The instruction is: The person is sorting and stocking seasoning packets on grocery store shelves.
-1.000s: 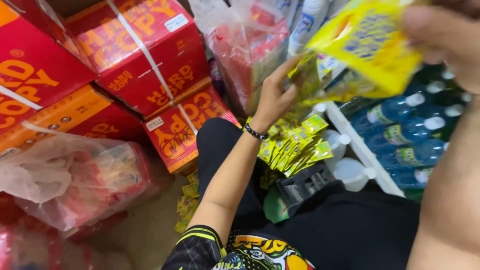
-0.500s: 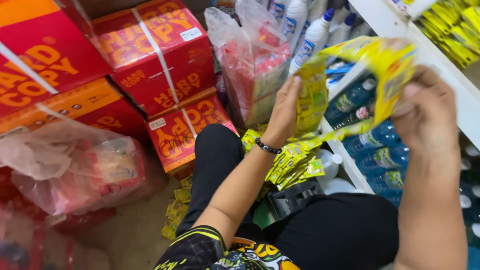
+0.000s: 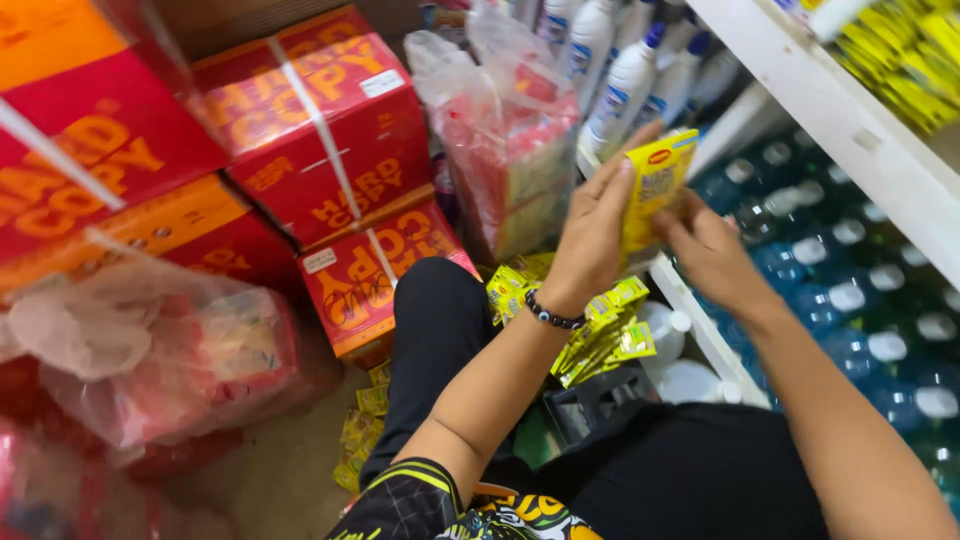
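Crowded stockroom floor (image 3: 280, 480) (red cartons (image 3: 320, 130)), white shelf (image 3: 850, 120)

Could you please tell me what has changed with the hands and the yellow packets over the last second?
The left hand and right hand have come together on one stack of yellow packets; a second ago the right hand held its packets high, apart from the left. The loose packets on the lap, red boxes and bottles stayed put.

Cramped storeroom: red boxes (image 3: 310, 130) stacked left, white shelf (image 3: 850, 130) right w/ bottles (image 3: 850, 300) below, brown floor (image 3: 270, 480), bright light.
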